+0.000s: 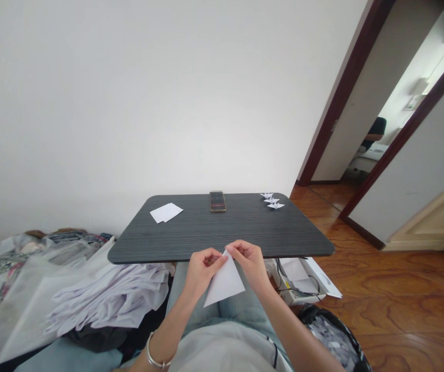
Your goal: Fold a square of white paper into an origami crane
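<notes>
White paper (227,284) is held at its narrow top corner, between the two hands. The grip of the left hand (202,269) is closed, with thumb and fingers pinching the paper at its upper left side. The right hand (253,262) pinches the top corner itself, and its fingertips are just beside those of the left. From this grip the paper widens downward into a pointed, folded-looking shape, over the lap in jeans (253,305).

The dark surface (191,235) is just ahead, and both hands partly cover its near edge. On its far side, about in the middle, lies a phone (218,201). Toward the left corner there are flat white sheets (167,212), which overlap. Near the right far corner stand small folded paper birds (272,200), placed close together in a row.

Lower down, on the left, is a heap of white cloth (106,294). On the right there is an open box (299,281) with cables, and nearer the person is a black bag (334,336) with pale pieces inside. A silver-coloured bracelet (153,354) is on the left wrist.
</notes>
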Tool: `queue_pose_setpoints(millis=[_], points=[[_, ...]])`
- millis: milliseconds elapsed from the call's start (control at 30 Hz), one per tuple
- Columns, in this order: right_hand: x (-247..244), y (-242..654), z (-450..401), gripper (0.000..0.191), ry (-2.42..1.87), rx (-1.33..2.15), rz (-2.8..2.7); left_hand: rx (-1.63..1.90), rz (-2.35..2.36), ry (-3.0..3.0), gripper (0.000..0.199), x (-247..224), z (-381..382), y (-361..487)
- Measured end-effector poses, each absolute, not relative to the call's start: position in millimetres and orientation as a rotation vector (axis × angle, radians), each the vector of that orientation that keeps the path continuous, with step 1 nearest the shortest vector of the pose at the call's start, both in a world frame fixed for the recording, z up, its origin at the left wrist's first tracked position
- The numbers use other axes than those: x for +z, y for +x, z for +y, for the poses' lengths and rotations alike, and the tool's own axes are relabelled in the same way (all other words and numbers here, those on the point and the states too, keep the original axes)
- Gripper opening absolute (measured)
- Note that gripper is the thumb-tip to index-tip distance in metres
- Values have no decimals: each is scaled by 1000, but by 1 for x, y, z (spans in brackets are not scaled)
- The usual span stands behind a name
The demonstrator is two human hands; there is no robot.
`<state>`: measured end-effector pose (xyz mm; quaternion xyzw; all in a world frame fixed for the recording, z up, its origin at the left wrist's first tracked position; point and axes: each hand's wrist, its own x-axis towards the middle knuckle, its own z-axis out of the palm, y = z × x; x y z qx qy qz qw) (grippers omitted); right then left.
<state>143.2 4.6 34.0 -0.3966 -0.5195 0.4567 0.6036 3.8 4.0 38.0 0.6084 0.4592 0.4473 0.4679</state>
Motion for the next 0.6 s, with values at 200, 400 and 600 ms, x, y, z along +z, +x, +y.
queue_pose_setpoints(millis=[200, 400, 600], points=[[35, 142, 5, 19, -914, 1018, -1259, 1090, 1114, 1478, 30, 36, 4, 3], [36, 141, 6, 23, -888, 1045, -1246, 1087, 1078, 1433, 29, 35, 6, 4], [31, 145, 2, 27, -870, 1129, -1201, 1181, 1052, 1313, 27, 37, 6, 1]])
